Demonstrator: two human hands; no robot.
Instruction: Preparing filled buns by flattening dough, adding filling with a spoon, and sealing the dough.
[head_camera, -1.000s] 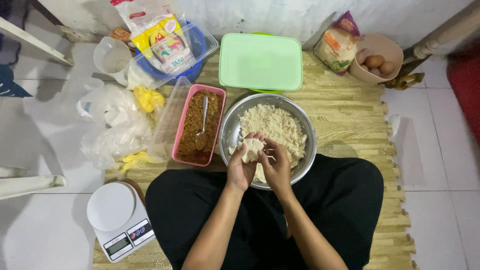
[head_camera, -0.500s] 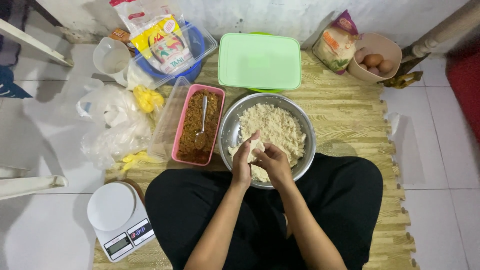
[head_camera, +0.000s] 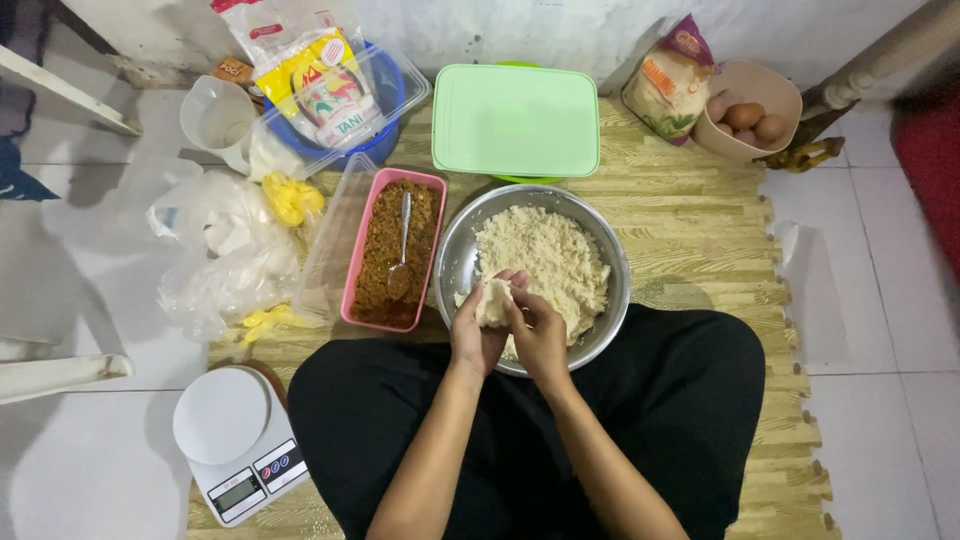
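Barely shifted, your left hand (head_camera: 476, 330) and right hand (head_camera: 540, 335) close around a dough lump (head_camera: 493, 300) above the steel bowl (head_camera: 455, 250)'s near rim; crumbs could spill onto the mat (head_camera: 700, 220).

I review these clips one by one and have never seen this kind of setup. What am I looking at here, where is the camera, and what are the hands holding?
There is no machine: a person sits on a wood-patterned mat and works with bare hands. The one camera is worn on the head and looks straight down.

The left hand and right hand together press a pale lump of dough over a metal bowl of crumbly white mixture.

Beside the bowl lies a pink tray of brown filling with a spoon in it. Behind stand a green lidded box, a bowl of eggs and a blue basin with packets. A white kitchen scale sits near the left knee.
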